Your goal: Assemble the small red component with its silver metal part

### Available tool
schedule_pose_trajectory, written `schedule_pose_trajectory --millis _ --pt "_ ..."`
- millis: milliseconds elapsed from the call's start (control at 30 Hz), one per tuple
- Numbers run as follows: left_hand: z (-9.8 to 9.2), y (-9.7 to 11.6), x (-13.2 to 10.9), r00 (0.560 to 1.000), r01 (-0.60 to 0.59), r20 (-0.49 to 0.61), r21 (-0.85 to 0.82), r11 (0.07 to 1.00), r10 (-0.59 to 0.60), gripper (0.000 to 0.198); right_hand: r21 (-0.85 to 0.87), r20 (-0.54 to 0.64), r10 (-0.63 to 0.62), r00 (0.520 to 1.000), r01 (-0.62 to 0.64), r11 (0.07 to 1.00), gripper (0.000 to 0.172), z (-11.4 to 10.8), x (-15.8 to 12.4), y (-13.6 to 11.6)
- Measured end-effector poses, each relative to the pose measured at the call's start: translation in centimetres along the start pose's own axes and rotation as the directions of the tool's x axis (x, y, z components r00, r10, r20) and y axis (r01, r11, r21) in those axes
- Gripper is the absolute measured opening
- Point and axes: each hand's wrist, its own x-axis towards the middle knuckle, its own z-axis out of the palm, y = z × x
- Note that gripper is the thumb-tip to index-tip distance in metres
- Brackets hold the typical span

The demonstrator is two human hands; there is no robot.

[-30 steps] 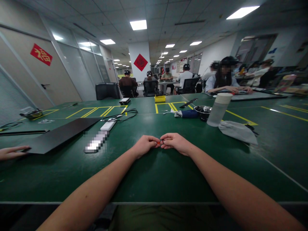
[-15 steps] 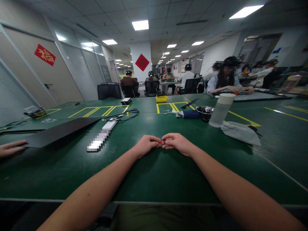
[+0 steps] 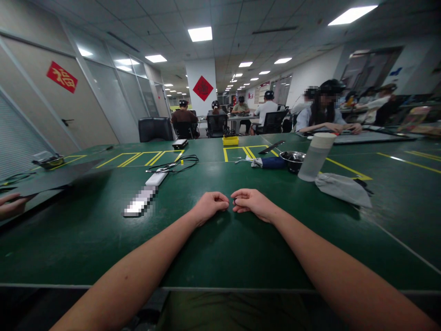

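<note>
Both hands are above the green table, close together with a narrow gap between the fingertips. My left hand is closed, thumb and fingers pressed together; what it holds, if anything, is hidden. My right hand is closed in a pinch around something small and dark that is too small to name. Left of my hands lies a phone-like object, blurred out, touching a white block with a black cable beside it.
A cloudy bottle, a grey pouch, a metal bowl and a blue pouch stand or lie at the right. A yellow box is farther back. Another person's hand holds a dark panel at left.
My fingertips have parted slightly, and the red bit between them is out of sight. At left, the other person's dark panel has moved left, farther from the phone-like object.
</note>
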Motion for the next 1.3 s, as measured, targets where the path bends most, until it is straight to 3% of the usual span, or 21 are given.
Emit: schedule_pose_trajectory --millis 167,500,933,1100,1300 --pt "0.14 0.01 0.14 1.0 0.022 0.021 -0.114 0.993 -0.019 0.016 0.022 -0.019 -0.021 1.0 0.021 1.0 0.019 0.07 -0.07 -0.12" --pt "0.02 -0.09 0.12 0.999 0.011 -0.032 -0.058 0.998 -0.013 0.014 0.043 -0.022 0.041 0.999 -0.04 0.998 0.021 0.06 -0.07 -0.23" --pt "0.23 0.04 0.36 0.995 0.096 0.016 -0.225 0.97 -0.095 0.015 0.008 0.002 -0.016 1.0 0.016 1.0 0.018 -0.16 0.09 0.09" --pt "0.17 -0.28 0.39 0.995 0.096 -0.003 -0.177 0.98 -0.098 0.015 0.001 -0.024 -0.018 1.0 0.018 1.0 0.021 -0.01 0.0 -0.07" --pt "0.03 -0.53 0.23 1.0 0.003 -0.029 -0.003 1.0 -0.003 0.013 -0.098 -0.036 -0.097 0.995 0.093 0.991 0.019 0.19 -0.24 -0.44"
